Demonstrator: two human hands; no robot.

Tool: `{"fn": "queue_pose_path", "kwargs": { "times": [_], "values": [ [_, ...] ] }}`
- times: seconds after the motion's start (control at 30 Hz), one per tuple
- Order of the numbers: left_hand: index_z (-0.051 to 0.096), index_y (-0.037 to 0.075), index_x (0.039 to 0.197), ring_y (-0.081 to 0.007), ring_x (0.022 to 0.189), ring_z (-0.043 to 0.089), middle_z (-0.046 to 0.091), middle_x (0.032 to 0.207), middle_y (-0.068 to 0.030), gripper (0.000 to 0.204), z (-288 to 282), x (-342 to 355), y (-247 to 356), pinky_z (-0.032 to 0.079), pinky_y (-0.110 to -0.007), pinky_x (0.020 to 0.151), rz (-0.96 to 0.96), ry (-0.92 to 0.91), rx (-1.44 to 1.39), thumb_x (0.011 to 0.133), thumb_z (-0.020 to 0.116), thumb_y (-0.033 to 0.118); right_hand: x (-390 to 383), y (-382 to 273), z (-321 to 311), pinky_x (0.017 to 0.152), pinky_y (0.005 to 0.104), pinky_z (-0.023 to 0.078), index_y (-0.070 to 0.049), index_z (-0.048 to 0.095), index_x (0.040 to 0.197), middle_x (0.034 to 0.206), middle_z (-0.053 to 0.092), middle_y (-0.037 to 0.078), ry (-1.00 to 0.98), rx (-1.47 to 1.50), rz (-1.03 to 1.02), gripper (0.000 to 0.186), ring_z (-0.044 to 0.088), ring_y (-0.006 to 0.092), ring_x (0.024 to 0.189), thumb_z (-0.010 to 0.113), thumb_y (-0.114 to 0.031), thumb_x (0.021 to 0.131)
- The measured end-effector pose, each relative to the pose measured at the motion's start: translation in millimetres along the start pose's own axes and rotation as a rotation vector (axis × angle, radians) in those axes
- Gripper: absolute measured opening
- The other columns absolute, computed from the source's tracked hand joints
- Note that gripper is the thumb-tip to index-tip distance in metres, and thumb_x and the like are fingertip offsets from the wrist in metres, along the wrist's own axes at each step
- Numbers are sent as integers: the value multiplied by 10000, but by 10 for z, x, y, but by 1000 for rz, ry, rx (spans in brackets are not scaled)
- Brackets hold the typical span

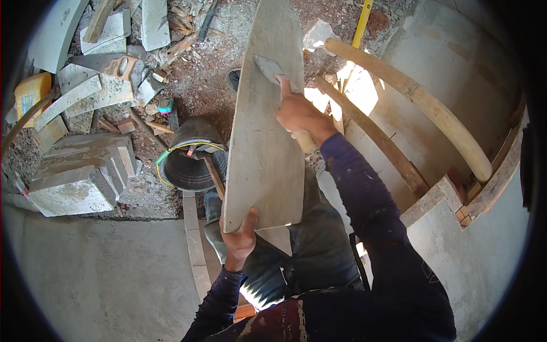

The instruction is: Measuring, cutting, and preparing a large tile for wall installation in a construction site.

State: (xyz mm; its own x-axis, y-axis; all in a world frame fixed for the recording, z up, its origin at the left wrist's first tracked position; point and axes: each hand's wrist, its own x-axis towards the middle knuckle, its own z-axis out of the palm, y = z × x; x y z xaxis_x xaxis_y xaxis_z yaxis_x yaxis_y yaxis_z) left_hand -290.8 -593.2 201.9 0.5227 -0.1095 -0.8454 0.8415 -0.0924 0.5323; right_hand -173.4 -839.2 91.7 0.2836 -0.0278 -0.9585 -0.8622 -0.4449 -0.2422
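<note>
A long grey-brown wooden board (264,165) stretches away from me, its near end above my lap. My left hand (240,239) grips that end at its left corner, thumb on top and fingers hidden underneath. In my right hand (303,117) is a pointed trowel (266,68), its wooden handle showing below the fist and one finger stretched along its neck. The blade lies on or just over the board's upper part; whether it touches I cannot tell.
Left of the board lies a black bucket (191,171) with a wooden handle sticking out. Stacked blocks (74,191), a handsaw (121,67), a tape measure (166,105) and a yellow container (32,97) lie farther left. Wooden poles (421,97) lean at right, near a yellow level (363,23).
</note>
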Motion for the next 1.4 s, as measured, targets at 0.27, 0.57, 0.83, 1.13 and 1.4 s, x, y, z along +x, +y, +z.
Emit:
{"fn": "queue_pose_path", "kwargs": {
  "times": [0.27, 0.57, 0.83, 1.13, 1.4],
  "values": [
    [638, -22, 1133, -180, 910, 651, 703, 1023, -109, 273, 19, -33, 49, 504, -306, 829, 6, 48, -79, 887, 706, 76, -1881, 126, 560, 682, 538, 517, -57, 72, 1533, 735, 644, 311, -169, -210, 154, 863, 659, 469, 734, 542, -19, 810],
    [590, -47, 1184, -149, 950, 633, 690, 1060, -88, 301, -12, -54, -68, 490, -281, 849, 153, 86, 110, 914, 658, 67, -2172, 230, 597, 647, 554, 497, -84, 68, 1535, 708, 633, 301, -241, -244, 183, 859, 634, 475, 671, 542, -37, 821],
    [598, -32, 1191, -150, 943, 638, 693, 1068, -97, 310, -56, -65, -12, 492, -285, 843, 41, -22, 24, 907, 686, 58, -1745, 128, 425, 687, 579, 474, -55, 88, 1526, 754, 628, 338, -136, -226, 59, 822, 621, 512, 706, 528, -53, 832],
    [607, -31, 1177, -173, 941, 660, 701, 1044, -106, 304, -55, -51, -23, 499, -292, 836, 98, 53, 82, 901, 692, 65, -329, 147, 113, 573, 492, 534, 10, 9, 1517, 724, 641, 301, -64, -313, 26, 892, 656, 425, 634, 530, 1, 792],
    [654, -38, 1073, -154, 932, 653, 706, 1044, -90, 253, -204, -16, -242, 506, -292, 784, -94, 116, 37, 892, 716, 127, 330, 137, -233, 640, 488, 555, -1, 62, 1523, 814, 660, 318, -69, -310, 15, 837, 672, 447, 717, 519, -41, 822]
  ]
}}
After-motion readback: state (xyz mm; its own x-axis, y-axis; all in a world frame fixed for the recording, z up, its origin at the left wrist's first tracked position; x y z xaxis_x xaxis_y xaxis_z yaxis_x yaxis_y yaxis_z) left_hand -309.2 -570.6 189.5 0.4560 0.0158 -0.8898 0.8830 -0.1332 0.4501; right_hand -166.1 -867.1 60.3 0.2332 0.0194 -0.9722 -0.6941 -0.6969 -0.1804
